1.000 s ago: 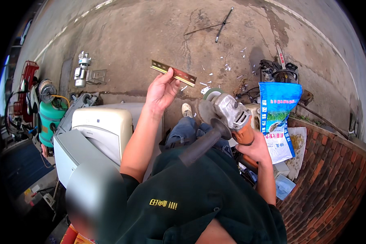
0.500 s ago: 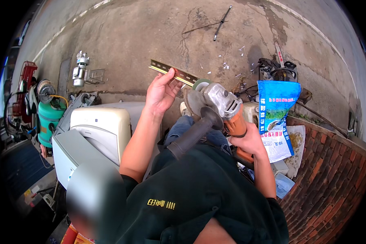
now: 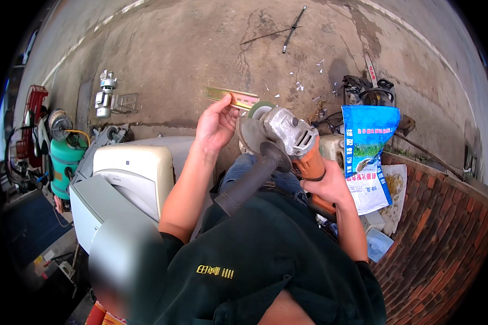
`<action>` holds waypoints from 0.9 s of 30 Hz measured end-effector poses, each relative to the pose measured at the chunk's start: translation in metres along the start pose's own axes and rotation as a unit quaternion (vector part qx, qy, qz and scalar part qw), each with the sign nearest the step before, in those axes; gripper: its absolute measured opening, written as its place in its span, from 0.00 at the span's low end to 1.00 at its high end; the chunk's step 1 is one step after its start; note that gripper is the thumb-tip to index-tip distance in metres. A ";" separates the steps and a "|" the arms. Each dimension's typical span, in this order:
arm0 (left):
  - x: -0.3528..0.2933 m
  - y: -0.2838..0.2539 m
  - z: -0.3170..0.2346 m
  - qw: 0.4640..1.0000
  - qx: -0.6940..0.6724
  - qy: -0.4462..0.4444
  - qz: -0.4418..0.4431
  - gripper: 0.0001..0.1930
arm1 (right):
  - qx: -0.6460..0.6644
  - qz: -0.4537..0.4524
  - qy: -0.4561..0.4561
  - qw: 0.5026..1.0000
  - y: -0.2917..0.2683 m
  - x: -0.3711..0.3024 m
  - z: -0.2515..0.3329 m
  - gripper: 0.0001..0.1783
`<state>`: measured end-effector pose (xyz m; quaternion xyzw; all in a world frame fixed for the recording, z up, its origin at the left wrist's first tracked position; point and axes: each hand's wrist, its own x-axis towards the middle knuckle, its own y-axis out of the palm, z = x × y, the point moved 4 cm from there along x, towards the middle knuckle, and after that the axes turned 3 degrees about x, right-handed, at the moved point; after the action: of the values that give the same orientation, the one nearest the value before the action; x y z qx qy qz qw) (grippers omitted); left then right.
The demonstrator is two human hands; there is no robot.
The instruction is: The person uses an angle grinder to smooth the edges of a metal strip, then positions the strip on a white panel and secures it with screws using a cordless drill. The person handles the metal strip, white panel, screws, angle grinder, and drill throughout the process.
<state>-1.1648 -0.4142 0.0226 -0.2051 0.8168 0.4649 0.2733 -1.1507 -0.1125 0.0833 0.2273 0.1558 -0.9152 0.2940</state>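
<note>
A slotted, brass-coloured metal rail (image 3: 217,94) is pinched between the thumb and fingers of my left hand (image 3: 217,124). My right hand (image 3: 328,187) is wrapped round the orange body of an angle grinder (image 3: 295,135) with a worn grey metal head. The grinder's green disc (image 3: 262,110) is up against the right end of the rail; whether the two touch I cannot tell. A black side handle (image 3: 253,181) sticks out from the grinder toward my body, and nobody grips it.
Left of me stand a cream-coloured appliance housing (image 3: 133,162), a green tank (image 3: 64,162) and a silver motor (image 3: 106,97). To the right are a blue and white sack (image 3: 370,138), a chainsaw (image 3: 374,86) and brick paving (image 3: 439,233). A thin black rod (image 3: 294,30) lies ahead on the concrete.
The rail has turned in my left hand, so its slotted face shows brighter and its left end sits lower. The grinder has shifted slightly left and toward the rail.
</note>
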 end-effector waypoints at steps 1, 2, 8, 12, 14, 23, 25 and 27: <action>0.000 0.002 0.002 1.000 -0.011 -0.010 0.022 0.05 | -0.002 0.001 0.017 1.000 0.001 0.001 -0.002 0.25; 0.000 0.000 0.003 0.999 -0.026 -0.024 0.005 0.05 | -0.006 0.004 0.018 1.000 0.002 0.003 -0.003 0.25; 0.002 -0.010 0.006 0.997 -0.061 -0.039 -0.004 0.05 | -0.021 0.007 -0.011 1.000 0.009 -0.001 -0.008 0.24; 0.003 -0.012 0.010 0.997 -0.056 -0.038 -0.030 0.05 | -0.028 -0.017 -0.011 0.999 0.007 -0.004 -0.002 0.24; 0.004 -0.011 0.011 0.997 -0.053 -0.034 -0.038 0.04 | -0.040 -0.031 -0.007 0.999 0.007 -0.003 0.003 0.23; -0.008 -0.007 0.007 0.997 -0.069 -0.036 -0.019 0.03 | -0.039 -0.025 0.006 0.999 0.004 -0.006 0.002 0.27; -0.006 -0.008 0.007 0.997 -0.068 -0.039 -0.015 0.03 | -0.033 -0.025 0.004 0.999 0.002 -0.008 0.004 0.27; -0.005 -0.009 0.007 0.997 -0.065 -0.049 -0.003 0.03 | -0.034 -0.033 0.005 0.999 0.000 -0.012 0.006 0.27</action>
<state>-1.1540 -0.4123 0.0165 -0.2022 0.7698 0.5255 0.3007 -1.1442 -0.1090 0.0943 0.2168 0.1956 -0.9175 0.2701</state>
